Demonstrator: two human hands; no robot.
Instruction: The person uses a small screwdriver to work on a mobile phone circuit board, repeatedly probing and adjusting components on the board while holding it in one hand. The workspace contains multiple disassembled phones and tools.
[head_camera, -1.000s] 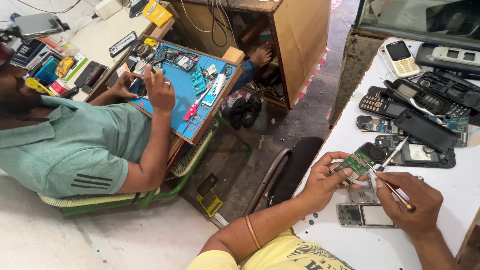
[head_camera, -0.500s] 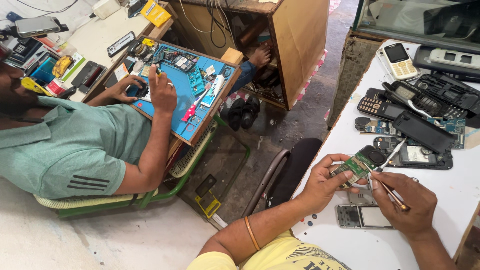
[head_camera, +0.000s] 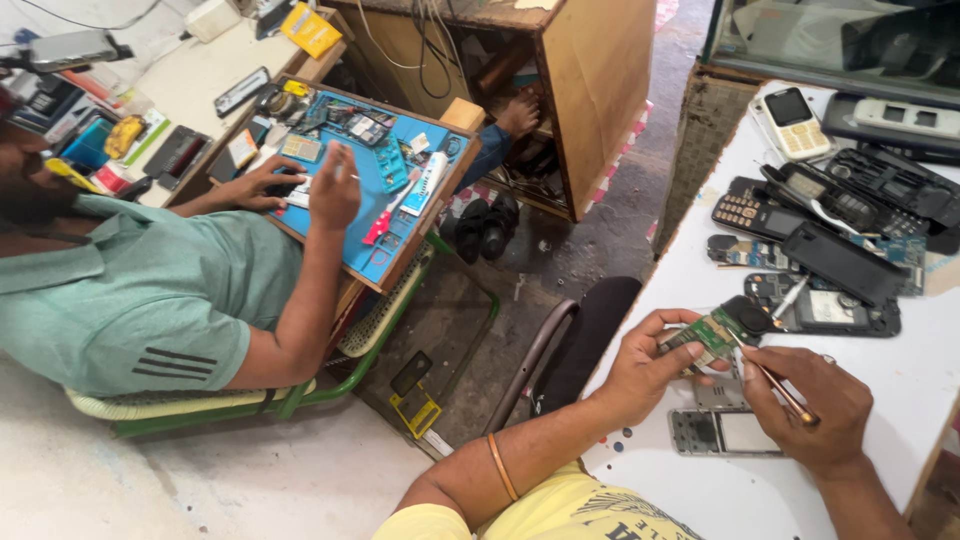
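My left hand (head_camera: 648, 366) holds a small green phone circuit board (head_camera: 712, 333) above the white table (head_camera: 900, 400). My right hand (head_camera: 812, 403) grips a thin screwdriver (head_camera: 770, 380) with its tip at the board. Just below the board lies an opened grey phone frame (head_camera: 722, 432) on the table. A brass bangle (head_camera: 499, 466) circles my left forearm.
Several dismantled phones and black covers (head_camera: 840, 215) lie at the back of the table, with a white keypad phone (head_camera: 790, 122). To the left, another person in a green shirt (head_camera: 150, 290) works over a blue tray of parts (head_camera: 370, 180). A chair back (head_camera: 585, 335) stands between us.
The view has shifted slightly. My hands stay together on the board, with the screwdriver still at it. The other person's hand stays raised over the blue tray.
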